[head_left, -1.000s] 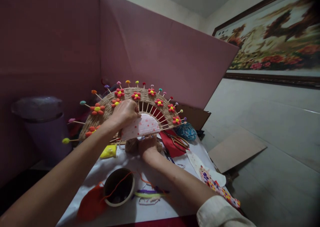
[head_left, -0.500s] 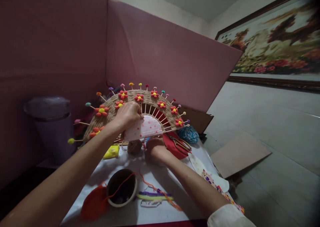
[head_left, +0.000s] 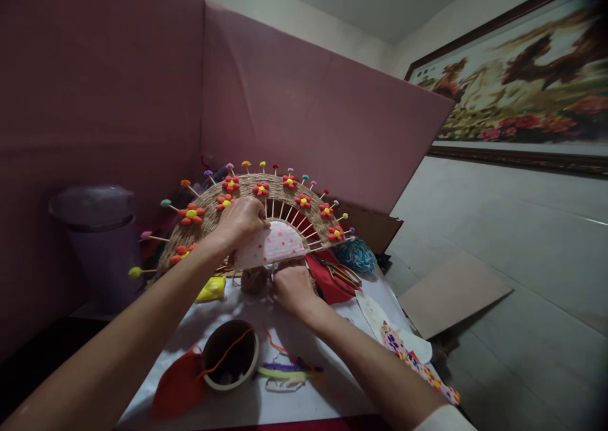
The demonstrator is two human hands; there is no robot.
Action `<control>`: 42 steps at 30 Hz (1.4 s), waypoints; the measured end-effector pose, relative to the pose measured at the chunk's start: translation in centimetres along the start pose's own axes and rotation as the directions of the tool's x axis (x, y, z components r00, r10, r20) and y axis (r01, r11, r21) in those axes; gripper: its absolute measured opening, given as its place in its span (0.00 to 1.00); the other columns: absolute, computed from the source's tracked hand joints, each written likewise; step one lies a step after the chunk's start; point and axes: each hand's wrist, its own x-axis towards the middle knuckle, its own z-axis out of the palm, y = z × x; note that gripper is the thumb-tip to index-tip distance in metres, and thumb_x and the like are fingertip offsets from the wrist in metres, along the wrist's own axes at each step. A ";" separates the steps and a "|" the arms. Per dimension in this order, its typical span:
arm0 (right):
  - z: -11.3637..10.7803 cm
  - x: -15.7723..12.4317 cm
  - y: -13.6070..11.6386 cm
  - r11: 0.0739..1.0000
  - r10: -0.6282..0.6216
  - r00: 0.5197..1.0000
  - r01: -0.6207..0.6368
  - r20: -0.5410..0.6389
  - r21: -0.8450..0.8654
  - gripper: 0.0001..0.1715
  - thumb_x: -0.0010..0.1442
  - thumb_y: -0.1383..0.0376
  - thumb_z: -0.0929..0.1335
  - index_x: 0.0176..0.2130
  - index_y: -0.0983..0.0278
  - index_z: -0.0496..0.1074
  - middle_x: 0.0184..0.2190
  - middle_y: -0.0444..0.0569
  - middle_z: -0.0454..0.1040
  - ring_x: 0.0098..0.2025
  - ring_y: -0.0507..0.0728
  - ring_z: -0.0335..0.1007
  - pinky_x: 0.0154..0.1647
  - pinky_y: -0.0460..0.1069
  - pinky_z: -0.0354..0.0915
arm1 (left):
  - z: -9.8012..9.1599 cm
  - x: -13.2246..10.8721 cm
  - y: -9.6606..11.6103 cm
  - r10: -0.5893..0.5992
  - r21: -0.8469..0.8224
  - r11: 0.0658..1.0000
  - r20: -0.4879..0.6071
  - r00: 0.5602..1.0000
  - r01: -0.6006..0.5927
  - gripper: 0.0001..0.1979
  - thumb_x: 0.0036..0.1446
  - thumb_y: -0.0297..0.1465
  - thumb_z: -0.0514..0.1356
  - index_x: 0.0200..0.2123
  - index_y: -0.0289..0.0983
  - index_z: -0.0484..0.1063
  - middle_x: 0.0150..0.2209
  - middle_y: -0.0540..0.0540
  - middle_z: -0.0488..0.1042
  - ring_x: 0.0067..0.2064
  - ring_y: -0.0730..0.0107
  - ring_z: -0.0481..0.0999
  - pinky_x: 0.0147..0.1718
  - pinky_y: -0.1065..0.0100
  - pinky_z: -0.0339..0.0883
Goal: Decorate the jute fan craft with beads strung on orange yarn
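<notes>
A half-round craft fan (head_left: 247, 187) of wound twine on thin sticks stands upright over the table. Red clay flowers dot it, coloured tips line its outer edge, and a white panel with pink dots (head_left: 270, 244) fills its centre. My left hand (head_left: 242, 222) is closed on the fan beside that panel. Just below the panel, my right hand (head_left: 295, 288) is closed with fingers curled; what it holds, if anything, is hidden. A brown twine ball (head_left: 253, 280) lies to its left, and scissors (head_left: 342, 272) rest on a red cloth-like item (head_left: 327, 280) to its right.
Nearer me is an open round container (head_left: 232, 358) with orange yarn and an orange piece (head_left: 178, 383) beside it. A yellow packet (head_left: 211, 288), a blue yarn ball (head_left: 357, 255) and a flowered strip (head_left: 418, 361) lie about. A lidded bin (head_left: 99, 253) stands left.
My right hand has drawn slightly back toward me, from under the fan's panel, and more of its curled fingers shows. My left hand keeps its hold on the fan.
</notes>
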 end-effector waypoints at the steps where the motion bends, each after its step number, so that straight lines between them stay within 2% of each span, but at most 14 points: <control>1: -0.3 -1.0 0.2 1.000 -0.014 1.000 0.014 -0.022 -0.005 0.12 0.54 0.66 0.65 0.35 0.69 0.76 0.36 0.59 0.77 0.44 0.63 0.68 0.46 0.54 0.58 | 0.1 0.0 0.0 0.001 0.000 1.000 0.003 1.000 -0.001 0.10 0.46 0.35 0.62 0.31 0.38 0.79 0.31 0.42 0.79 0.33 0.64 0.74 0.29 0.69 0.61; 7: -0.5 -7.6 1.7 0.989 -0.148 0.954 0.142 -0.259 -0.041 0.03 0.50 0.69 0.66 0.27 0.66 0.71 0.29 0.51 0.73 0.37 0.59 0.64 0.36 0.51 0.55 | 1.4 -0.4 -0.3 0.047 -0.030 0.999 0.057 0.997 -0.045 0.09 0.47 0.34 0.62 0.31 0.38 0.79 0.32 0.43 0.79 0.33 0.65 0.74 0.28 0.70 0.60; 11: -0.8 -10.9 2.3 0.995 -0.060 0.958 0.079 -0.281 0.056 0.04 0.49 0.71 0.65 0.26 0.65 0.69 0.27 0.49 0.72 0.32 0.56 0.64 0.32 0.50 0.54 | 3.1 -1.2 -0.4 0.094 -0.061 0.994 0.124 0.988 -0.087 0.08 0.46 0.32 0.61 0.30 0.37 0.79 0.30 0.44 0.78 0.32 0.65 0.74 0.26 0.71 0.59; 15: -1.6 -11.8 3.1 0.918 0.118 0.960 -0.007 -0.255 0.396 0.05 0.48 0.71 0.64 0.23 0.65 0.69 0.23 0.45 0.71 0.27 0.52 0.64 0.29 0.47 0.54 | 4.7 -2.4 -0.3 0.141 -0.080 0.988 0.185 0.973 -0.129 0.06 0.44 0.30 0.62 0.28 0.38 0.78 0.29 0.44 0.78 0.32 0.64 0.74 0.26 0.71 0.58; 17: -1.6 -11.4 3.6 0.767 0.213 0.955 -0.032 -0.207 0.640 0.06 0.47 0.71 0.64 0.21 0.65 0.68 0.20 0.43 0.70 0.24 0.50 0.63 0.27 0.46 0.55 | 5.4 -2.9 -0.3 0.152 -0.089 0.987 0.207 0.966 -0.136 0.06 0.42 0.29 0.63 0.27 0.38 0.78 0.29 0.44 0.77 0.33 0.63 0.74 0.26 0.71 0.58; 22: -0.8 -9.8 4.1 0.084 0.261 0.964 -0.076 0.052 0.994 0.05 0.46 0.65 0.66 0.22 0.65 0.67 0.18 0.41 0.68 0.18 0.48 0.58 0.18 0.43 0.56 | 6.4 -4.3 -0.2 0.177 -0.142 0.979 0.270 0.946 -0.143 0.04 0.42 0.27 0.62 0.24 0.39 0.77 0.24 0.47 0.76 0.29 0.65 0.74 0.25 0.71 0.58; 24: -0.6 -9.5 3.8 -0.047 0.240 0.969 -0.042 0.052 0.998 0.07 0.46 0.64 0.67 0.23 0.66 0.68 0.19 0.42 0.70 0.18 0.47 0.59 0.19 0.43 0.57 | 6.5 -4.8 -0.3 0.200 -0.171 0.973 0.283 0.938 -0.156 0.05 0.41 0.25 0.61 0.22 0.39 0.77 0.23 0.47 0.76 0.28 0.66 0.74 0.26 0.71 0.59; 26: -0.5 -9.4 3.4 -0.084 0.244 0.970 0.019 0.002 0.996 0.08 0.47 0.63 0.68 0.24 0.66 0.69 0.19 0.42 0.70 0.19 0.47 0.60 0.20 0.43 0.58 | 6.4 -5.2 -0.3 0.210 -0.198 0.967 0.276 0.938 -0.158 0.06 0.41 0.25 0.60 0.22 0.39 0.77 0.23 0.48 0.76 0.29 0.66 0.74 0.26 0.71 0.60; 28: -0.4 -9.3 3.0 -0.052 0.273 0.960 0.078 -0.061 0.996 0.09 0.49 0.62 0.68 0.25 0.66 0.69 0.19 0.42 0.69 0.20 0.48 0.60 0.20 0.43 0.58 | 6.0 -5.6 -0.2 0.196 -0.220 0.965 0.252 0.948 -0.141 0.05 0.42 0.26 0.60 0.23 0.39 0.77 0.25 0.47 0.76 0.30 0.65 0.74 0.28 0.71 0.61; 30: -0.3 -9.3 2.6 0.082 0.321 0.935 0.130 -0.150 0.988 0.09 0.52 0.62 0.66 0.25 0.65 0.68 0.20 0.42 0.69 0.21 0.49 0.60 0.22 0.44 0.58 | 5.5 -6.0 0.4 0.174 -0.240 0.963 0.217 0.960 -0.121 0.04 0.45 0.29 0.60 0.25 0.38 0.76 0.26 0.47 0.76 0.31 0.65 0.74 0.27 0.71 0.61; 33: -0.3 -9.4 2.2 0.521 0.381 0.841 0.148 -0.384 0.840 0.10 0.56 0.65 0.63 0.24 0.64 0.67 0.23 0.44 0.69 0.25 0.51 0.63 0.27 0.45 0.59 | 4.5 -7.0 2.3 0.160 -0.351 0.934 0.238 0.958 -0.069 0.16 0.54 0.40 0.54 0.24 0.36 0.74 0.19 0.49 0.71 0.22 0.71 0.70 0.20 0.72 0.61; 36: -0.5 -9.7 1.8 0.885 0.280 0.735 0.051 -0.617 0.462 0.08 0.56 0.69 0.62 0.26 0.64 0.68 0.25 0.47 0.71 0.31 0.54 0.64 0.33 0.48 0.58 | 3.7 -8.1 4.8 0.168 -0.648 0.753 0.360 0.918 0.117 0.22 0.52 0.48 0.55 0.19 0.35 0.69 0.17 0.51 0.67 0.15 0.77 0.63 0.12 0.74 0.57; 39: -1.0 -10.0 1.3 0.985 0.132 0.708 -0.015 -0.694 0.172 0.09 0.58 0.70 0.61 0.28 0.64 0.69 0.26 0.49 0.71 0.32 0.57 0.64 0.35 0.50 0.56 | 3.3 -9.1 6.5 0.140 -0.704 0.689 0.363 0.921 0.173 0.18 0.47 0.44 0.60 0.18 0.35 0.68 0.16 0.52 0.65 0.15 0.78 0.62 0.10 0.75 0.56; 42: -1.6 -10.6 0.9 0.974 0.156 0.693 0.011 -0.704 0.226 0.12 0.62 0.66 0.60 0.32 0.64 0.70 0.29 0.50 0.72 0.35 0.57 0.65 0.37 0.50 0.57 | 3.1 -9.4 6.5 0.183 -0.794 0.573 0.368 0.912 0.206 0.17 0.47 0.42 0.61 0.18 0.34 0.69 0.15 0.51 0.66 0.16 0.76 0.64 0.12 0.74 0.60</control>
